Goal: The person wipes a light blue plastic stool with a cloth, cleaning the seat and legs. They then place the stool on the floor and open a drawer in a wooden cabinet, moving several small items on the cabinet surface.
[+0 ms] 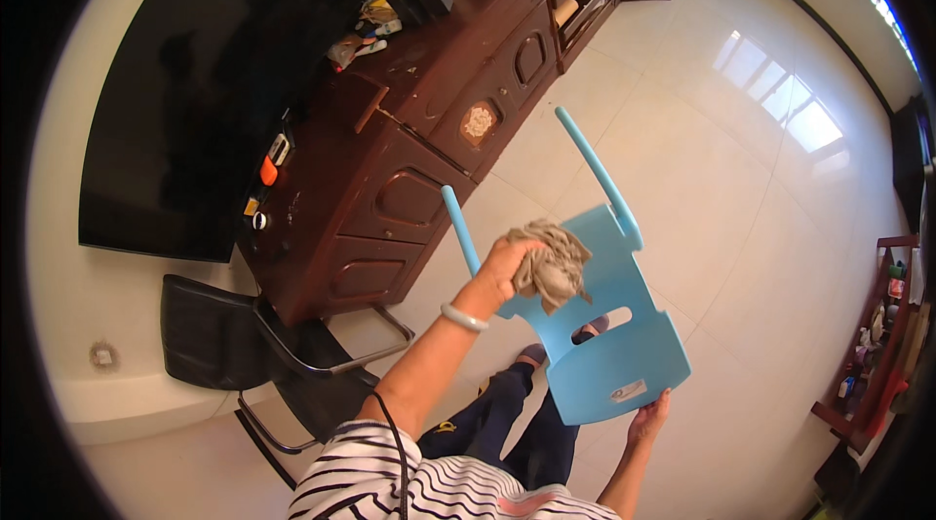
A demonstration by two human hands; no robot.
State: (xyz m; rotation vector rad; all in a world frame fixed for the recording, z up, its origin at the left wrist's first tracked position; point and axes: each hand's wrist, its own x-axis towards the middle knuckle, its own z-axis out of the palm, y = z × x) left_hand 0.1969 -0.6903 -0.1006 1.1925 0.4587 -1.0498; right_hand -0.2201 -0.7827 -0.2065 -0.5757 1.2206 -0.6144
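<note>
A light blue plastic chair [614, 359] is tilted in front of me, with two rod-like legs pointing away. It has an oval slot through it and a sticker near its close edge. My right hand [649, 419] grips that edge at the lower right corner. In my left hand [504, 264] is a crumpled greyish-brown cloth [552, 268], held over the chair's left side. The cloth hides part of the chair, and whether it touches the surface I cannot tell. A pale bangle [464, 317] circles my left wrist.
Along the left runs a dark wooden cabinet [380, 206] bearing a large television [205, 96], routers and small items. A black chair [292, 352] with metal arms stands at lower left. Pale tiles [702, 176] cover the floor; a wooden shelf [866, 344] is at far right.
</note>
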